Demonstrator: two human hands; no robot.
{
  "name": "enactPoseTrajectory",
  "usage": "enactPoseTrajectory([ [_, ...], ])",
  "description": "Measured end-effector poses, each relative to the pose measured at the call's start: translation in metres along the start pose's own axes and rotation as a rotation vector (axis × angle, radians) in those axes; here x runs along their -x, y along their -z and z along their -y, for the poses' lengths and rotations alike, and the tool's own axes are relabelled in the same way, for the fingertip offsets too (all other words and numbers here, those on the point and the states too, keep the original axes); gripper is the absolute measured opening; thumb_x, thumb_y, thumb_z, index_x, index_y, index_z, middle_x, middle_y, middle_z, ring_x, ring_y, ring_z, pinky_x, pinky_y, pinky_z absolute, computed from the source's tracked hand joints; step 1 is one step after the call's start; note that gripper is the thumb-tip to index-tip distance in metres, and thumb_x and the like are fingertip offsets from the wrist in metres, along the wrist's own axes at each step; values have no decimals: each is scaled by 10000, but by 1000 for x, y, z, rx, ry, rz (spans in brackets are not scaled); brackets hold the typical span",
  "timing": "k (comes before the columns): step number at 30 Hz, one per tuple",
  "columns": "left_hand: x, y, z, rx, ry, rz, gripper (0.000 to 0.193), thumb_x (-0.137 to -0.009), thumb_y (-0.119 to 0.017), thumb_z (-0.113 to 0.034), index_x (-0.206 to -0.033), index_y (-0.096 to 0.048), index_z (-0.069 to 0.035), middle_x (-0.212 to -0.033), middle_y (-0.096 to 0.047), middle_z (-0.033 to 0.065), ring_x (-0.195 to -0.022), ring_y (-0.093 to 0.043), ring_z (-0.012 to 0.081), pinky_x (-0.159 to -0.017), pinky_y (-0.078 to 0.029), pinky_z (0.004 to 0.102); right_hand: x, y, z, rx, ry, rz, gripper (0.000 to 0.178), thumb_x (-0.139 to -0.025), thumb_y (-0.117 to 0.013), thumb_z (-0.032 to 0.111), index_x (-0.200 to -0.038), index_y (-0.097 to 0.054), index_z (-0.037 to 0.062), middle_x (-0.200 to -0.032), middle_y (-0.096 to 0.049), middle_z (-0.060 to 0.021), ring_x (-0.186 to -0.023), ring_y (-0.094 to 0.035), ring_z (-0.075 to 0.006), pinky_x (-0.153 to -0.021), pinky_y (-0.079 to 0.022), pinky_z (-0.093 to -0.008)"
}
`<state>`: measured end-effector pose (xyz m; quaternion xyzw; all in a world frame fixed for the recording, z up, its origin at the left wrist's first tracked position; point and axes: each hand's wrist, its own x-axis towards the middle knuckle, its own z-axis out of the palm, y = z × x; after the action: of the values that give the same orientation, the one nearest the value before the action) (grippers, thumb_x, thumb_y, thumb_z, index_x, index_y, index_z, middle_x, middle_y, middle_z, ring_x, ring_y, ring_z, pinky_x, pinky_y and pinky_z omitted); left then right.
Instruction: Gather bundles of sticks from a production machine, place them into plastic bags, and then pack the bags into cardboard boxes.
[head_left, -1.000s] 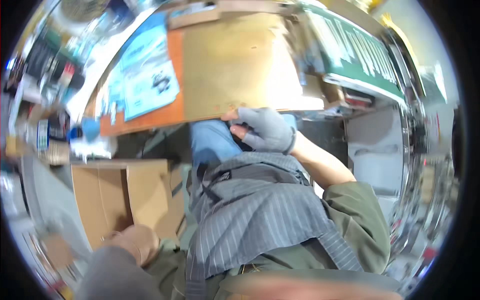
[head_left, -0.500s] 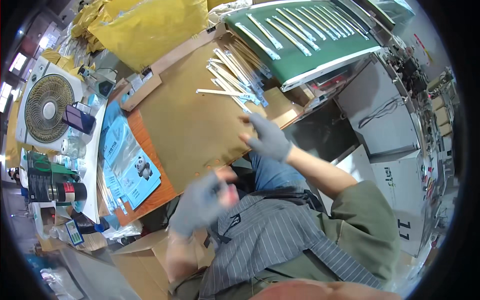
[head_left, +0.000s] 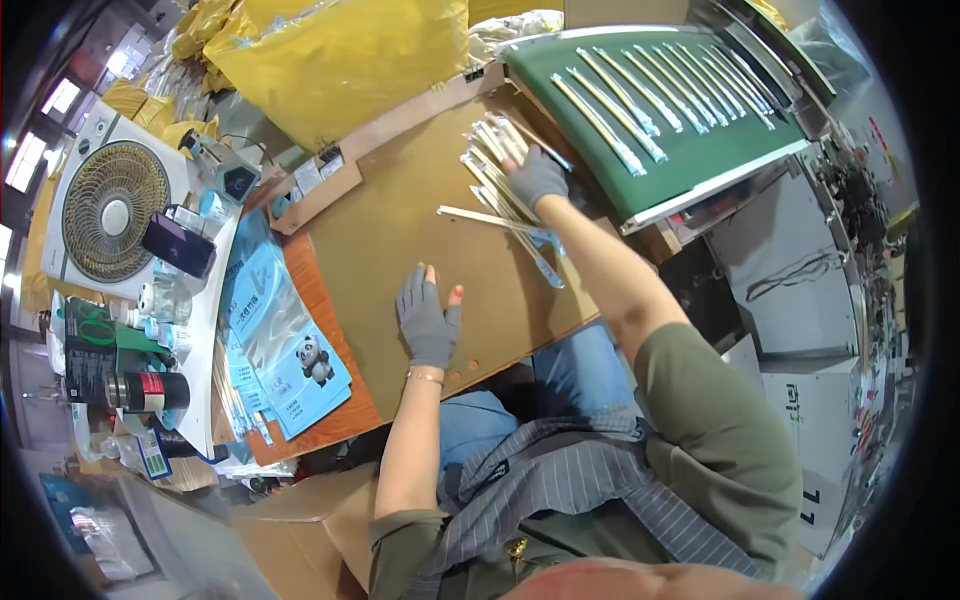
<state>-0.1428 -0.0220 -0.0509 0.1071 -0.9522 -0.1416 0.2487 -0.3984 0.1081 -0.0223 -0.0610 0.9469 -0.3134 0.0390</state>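
Observation:
My left hand (head_left: 430, 318), in a grey fingerless-tipped glove, lies flat on the brown board (head_left: 370, 210) with its fingers stretched out and nothing in them. Farther off, my right hand (head_left: 538, 178), gloved the same way, is closed over a loose pile of wrapped chopsticks (head_left: 490, 188); its thumb shows on the left side of the bundle, while the other fingers are partly hidden. One chopstick (head_left: 485, 215) lies crosswise over the near part of the pile. Clear wrappers with blue print cover the near ends.
A green conveyor belt (head_left: 620, 160) carries several spaced wrapped chopsticks at the far right. Blue panda-printed bags (head_left: 300, 340) lie on the left. Beyond them stand a fan (head_left: 115, 215), a phone (head_left: 180, 245) and a dark jar (head_left: 150, 391). A yellow sack (head_left: 340, 70) borders the back.
My right hand has reached forward from the board's near edge onto the chopstick pile. My left hand, blurred near my lap before, has come down flat on the board. The whole view has shifted slightly.

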Motion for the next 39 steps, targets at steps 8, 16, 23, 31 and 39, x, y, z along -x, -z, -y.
enactPoseTrajectory([
  [8, -56, -37, 23, 28, 15, -123, 385, -925, -505, -342, -1123, -560, -17, -1194, -555, 195, -1125, -502, 349, -974, -364, 429, 88, -31, 31, -747, 126, 226, 504, -818, -611, 385, -1145, -571, 3, -1127, -582, -215, -1080, -559, -346, -910, -441, -399],
  [16, -60, -36, 26, 146, 53, -122, 473, -881, -560, -393, -1114, -553, 19, -1207, -541, 226, -1148, -479, 380, -986, -349, 454, 159, 33, -83, -273, 554, -274, 315, -858, -568, 234, -1098, -564, 31, -1119, -581, -181, -1052, -556, -349, -901, -441, -395],
  [23, -47, -32, 30, 34, 235, -188, 505, -894, -544, -400, -1108, -596, 56, -1238, -539, 251, -1160, -488, 388, -1007, -350, 452, 173, 36, -86, -186, 553, -138, 213, -840, -560, 225, -992, -569, 75, -1159, -534, -173, -1066, -512, -366, -902, -426, -432],
  [31, -48, -32, 25, 17, 301, -98, 609, -927, -449, -462, -1144, -578, 93, -1278, -515, 254, -1207, -465, 373, -1034, -344, 418, 172, 31, -98, -118, 601, -223, 240, -855, -562, 267, -994, -553, 71, -1131, -544, -165, -1080, -512, -368, -895, -437, -445],
  [39, -47, -34, 33, -46, 251, -113, 605, -929, -458, -459, -1120, -584, 102, -1236, -544, 252, -1166, -498, 369, -1005, -366, 443, 169, 23, -98, -89, 613, -225, 224, -841, -566, 260, -975, -543, 81, -1152, -533, -164, -1086, -500, -362, -895, -436, -439],
])
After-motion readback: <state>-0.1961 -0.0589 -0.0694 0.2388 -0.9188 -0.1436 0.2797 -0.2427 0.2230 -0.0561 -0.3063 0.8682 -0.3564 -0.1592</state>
